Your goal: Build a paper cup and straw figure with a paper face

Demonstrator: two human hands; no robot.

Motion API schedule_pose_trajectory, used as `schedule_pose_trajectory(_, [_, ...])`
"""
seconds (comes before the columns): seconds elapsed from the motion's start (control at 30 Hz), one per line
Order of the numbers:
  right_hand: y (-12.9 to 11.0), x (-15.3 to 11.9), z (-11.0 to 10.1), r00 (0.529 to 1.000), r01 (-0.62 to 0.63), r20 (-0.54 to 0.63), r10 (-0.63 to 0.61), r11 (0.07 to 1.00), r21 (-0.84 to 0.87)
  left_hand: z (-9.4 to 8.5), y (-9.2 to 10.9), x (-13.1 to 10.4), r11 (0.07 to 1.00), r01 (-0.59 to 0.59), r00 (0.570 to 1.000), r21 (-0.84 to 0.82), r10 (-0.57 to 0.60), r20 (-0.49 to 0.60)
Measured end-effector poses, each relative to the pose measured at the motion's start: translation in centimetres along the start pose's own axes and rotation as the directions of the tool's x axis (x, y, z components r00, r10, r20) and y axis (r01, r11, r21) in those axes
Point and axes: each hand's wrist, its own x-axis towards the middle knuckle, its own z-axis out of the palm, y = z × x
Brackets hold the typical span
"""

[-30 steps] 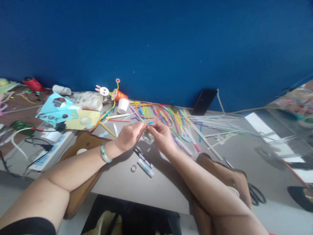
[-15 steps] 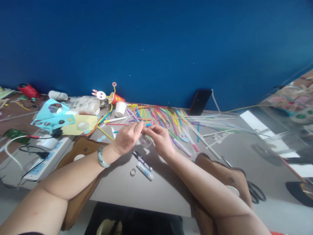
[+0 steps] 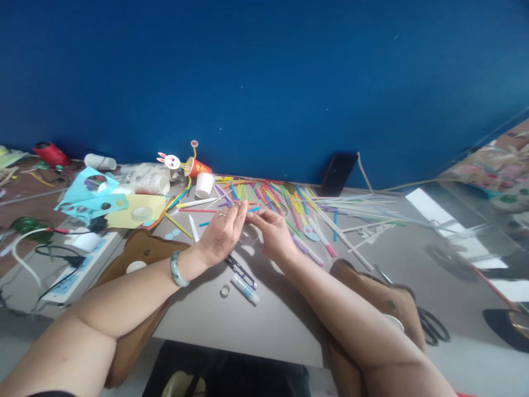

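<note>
Seen from the room; clock set on the meeting fingertips, twelve at the blue wall (image 3: 264, 94).

Item: close fingertip work. Best done, I judge, with both wrists steady, a light pinch and small turns, since a hard squeeze could crease a slim piece.

Item: left hand (image 3: 223, 234). Fingers nearly straight, held together, tips against or just beside the right's; thumb hidden, so whether it grips I cannot tell.

Item: right hand (image 3: 275, 234). Thumb and forefinger closed in a pinch; contents too small to make out.

Item: blue piece (image 3: 254, 209), at one o'clock, just beside the fingertips; contact unclear.

Item: coloured strips (image 3: 297, 207), heaped at two.

Item: black snips (image 3: 243, 274), at six, partly under the left hand; capped tube (image 3: 245, 290) beside them.

Item: white cup (image 3: 204, 185), at ten.
</note>
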Motion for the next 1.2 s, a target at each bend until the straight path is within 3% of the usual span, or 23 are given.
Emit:
schedule_pose_trajectory(0.1, [0.2, 0.7, -0.5, 1.0, 0.017, 0.009, -0.016, 0.998, -0.058, 0.3, -0.3, 0.0, 0.976, 0.009, 1.0, -0.216, -0.008, 0.008])
schedule_pose_trajectory(0.17, [0.3, 1.2, -1.0, 0.999, 0.044, 0.027, -0.042, 0.994, -0.097, 0.5, -0.8, 0.2, 0.899, 0.036, 0.999, -0.436, -0.032, 0.015])
schedule_pose_trajectory(0.23, [0.5, 1.6, -1.3, 0.997, 0.064, 0.059, -0.057, 0.991, -0.119, 0.6, -1.4, 0.5, 0.747, 0.128, 0.992, -0.653, -0.106, 0.072])
schedule_pose_trajectory(0.3, [0.4, 1.9, -1.6, 0.994, 0.066, 0.099, -0.054, 0.99, -0.122, 0.5, -2.3, 1.0, 0.548, 0.277, 0.961, -0.789, -0.171, 0.218])
schedule_pose_trajectory(0.37, [0.3, 2.0, -1.7, 0.989, 0.062, 0.142, -0.043, 0.989, -0.135, 0.4, -3.1, 1.3, 0.381, 0.424, 0.905, -0.822, -0.145, 0.4])
schedule_pose_trajectory(0.47, [-0.1, 2.0, -1.9, 0.981, 0.063, 0.192, -0.03, 0.983, -0.171, 0.3, -4.0, 1.6, 0.208, 0.595, 0.801, -0.777, -0.07, 0.594])
schedule_pose_trajectory(0.57, [-0.3, 2.0, -2.1, 0.976, 0.061, 0.218, -0.018, 0.98, -0.19, 0.3, -4.0, 1.6, 0.048, 0.659, 0.752, -0.75, -0.025, 0.659])
schedule_pose_trajectory(0.7, [-0.5, 2.1, -2.1, 0.977, 0.084, 0.211, -0.038, 0.974, -0.211, 0.7, -3.5, 1.4, -0.151, 0.663, 0.739, -0.733, -0.021, 0.673])
schedule_pose_trajectory(0.77, [-0.5, 2.0, -2.1, 0.975, 0.094, 0.219, -0.044, 0.97, -0.222, 1.0, -3.2, 1.3, -0.183, 0.637, 0.757, -0.749, -0.035, 0.652])
schedule_pose_trajectory(0.93, [0.3, 2.0, -1.8, 0.984, 0.066, 0.176, -0.039, 0.987, -0.148, 1.3, -2.7, 1.1, -0.093, 0.545, 0.824, -0.833, -0.126, 0.553])
schedule_pose_trajectory(1.03, [0.6, 2.2, -1.8, 0.994, 0.051, 0.106, -0.037, 0.99, -0.128, 1.5, -2.4, 1.0, -0.11, 0.551, 0.811, -0.827, -0.167, 0.562])
schedule_pose_trajectory(1.2, [0.4, 2.2, -1.9, 0.981, 0.042, 0.19, -0.025, 0.995, -0.087, 1.2, -2.4, 1.1, -0.18, 0.554, 0.792, -0.813, -0.187, 0.581])
